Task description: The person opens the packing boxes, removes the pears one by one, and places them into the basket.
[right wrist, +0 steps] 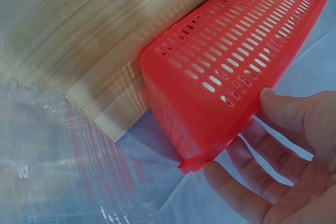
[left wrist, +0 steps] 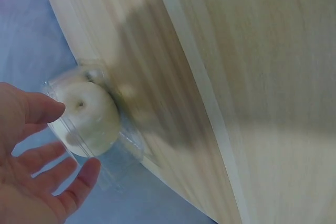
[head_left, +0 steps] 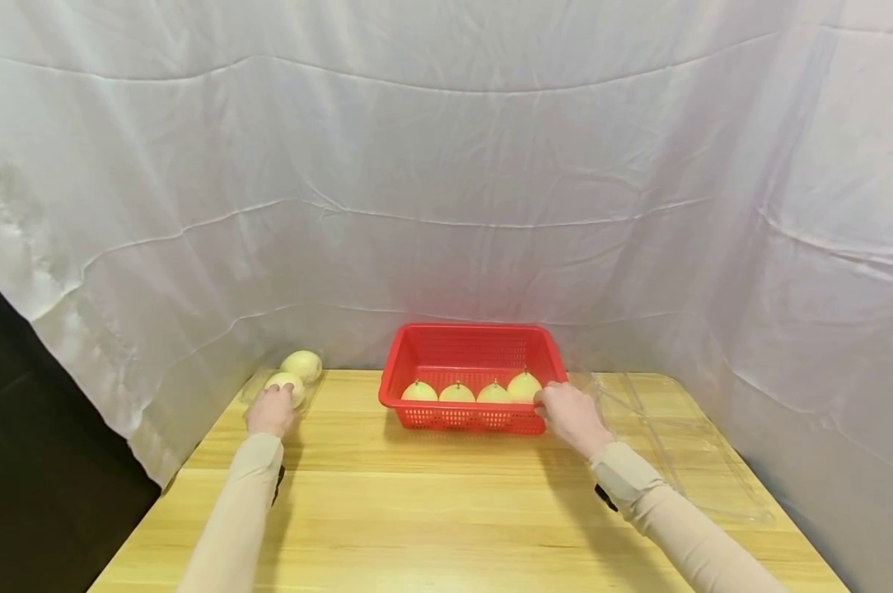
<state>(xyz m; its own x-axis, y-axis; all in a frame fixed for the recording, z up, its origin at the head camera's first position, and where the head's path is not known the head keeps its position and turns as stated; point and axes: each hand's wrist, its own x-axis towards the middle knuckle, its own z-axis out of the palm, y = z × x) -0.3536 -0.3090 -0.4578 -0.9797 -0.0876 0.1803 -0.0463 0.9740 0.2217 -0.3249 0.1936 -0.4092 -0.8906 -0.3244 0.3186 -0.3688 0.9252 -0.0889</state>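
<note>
Arching loosely spread, left hand [head_left: 271, 411] borders a smooth pear [left wrist: 98, 115]; right hand [head_left: 576, 418], likewise, a slotted plastic basket [right wrist: 186, 95]

L hand [head_left: 270, 410] by fruit [head_left: 284, 380], R hand [head_left: 571, 416] at red bskt [head_left: 454, 405].

Looks like a small curtained booth, closer to an arranged set than to a kitchen or a shop; lab or studio, hard to say from these views. Main sign: the cloth [head_left: 446, 156], pale and a little shiny, hanging behind the table [head_left: 432, 519] and along its left and right sides, with many creases and long seam-like lines across. At far left, next to the edge of the cloth, something black [head_left: 39, 461]. On the light wood of the table, a red basket [head_left: 483, 350], yellow fruit [head_left: 301, 365] and clear plastic [right wrist: 42, 156].
</note>
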